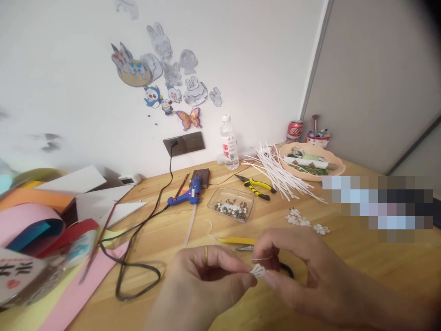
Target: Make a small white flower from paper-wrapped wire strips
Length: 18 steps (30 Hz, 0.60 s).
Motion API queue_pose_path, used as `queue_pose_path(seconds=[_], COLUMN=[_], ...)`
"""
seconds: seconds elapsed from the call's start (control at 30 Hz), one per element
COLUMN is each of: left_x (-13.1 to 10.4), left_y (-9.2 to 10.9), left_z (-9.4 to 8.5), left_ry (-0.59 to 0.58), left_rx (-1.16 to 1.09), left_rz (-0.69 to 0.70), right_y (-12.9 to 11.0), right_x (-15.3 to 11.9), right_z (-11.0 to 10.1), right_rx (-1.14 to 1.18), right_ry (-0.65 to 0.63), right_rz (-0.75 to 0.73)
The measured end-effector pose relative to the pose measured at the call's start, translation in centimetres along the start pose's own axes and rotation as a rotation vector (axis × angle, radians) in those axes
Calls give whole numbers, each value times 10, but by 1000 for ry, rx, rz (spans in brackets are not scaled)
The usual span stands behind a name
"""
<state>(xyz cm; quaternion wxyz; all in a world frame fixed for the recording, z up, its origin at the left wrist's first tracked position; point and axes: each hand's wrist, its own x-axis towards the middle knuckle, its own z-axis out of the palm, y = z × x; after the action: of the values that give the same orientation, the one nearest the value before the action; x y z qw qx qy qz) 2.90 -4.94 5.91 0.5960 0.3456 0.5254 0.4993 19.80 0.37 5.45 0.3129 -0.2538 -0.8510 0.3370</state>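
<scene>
My left hand (215, 280) pinches a small white looped piece (257, 270) between thumb and forefinger. Close against it, my right hand (303, 271) has its fingers curled, the thumb touching the loops' right side. A thin pale thread (263, 259) runs into the right fingers, its end hidden there. Partly behind my hands lie a yellow-handled tool (236, 240), a metal blade tip (244, 248) and a black curved handle (286, 270). Several small white flower-like pieces (303, 221) rest beyond my right hand.
A clear bead box (211, 207), yellow-black pliers (257, 186) and a blue glue gun (193, 193) lie ahead. White strips (275, 172) lean on a peach tray (339, 168). A bottle (229, 147) stands by the wall. Black cable (119, 280) and coloured paper (82, 285) cover the left.
</scene>
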Motion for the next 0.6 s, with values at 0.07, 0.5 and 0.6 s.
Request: queue_pose_path(seconds=[0.07,0.5,0.6], left_x=[1,6,7], left_y=[0,5,4], left_z=[0,-5,-7], left_ry=[-4,-78,-108], left_rx=[5,80,84], left_rz=[7,-68,-66], right_y=[-1,3,5], right_x=[0,2,2], right_z=[0,2,4], right_rx=[-8,-61,-130], right_ry=[16,141,172], right_rz=[-45,-273,-353])
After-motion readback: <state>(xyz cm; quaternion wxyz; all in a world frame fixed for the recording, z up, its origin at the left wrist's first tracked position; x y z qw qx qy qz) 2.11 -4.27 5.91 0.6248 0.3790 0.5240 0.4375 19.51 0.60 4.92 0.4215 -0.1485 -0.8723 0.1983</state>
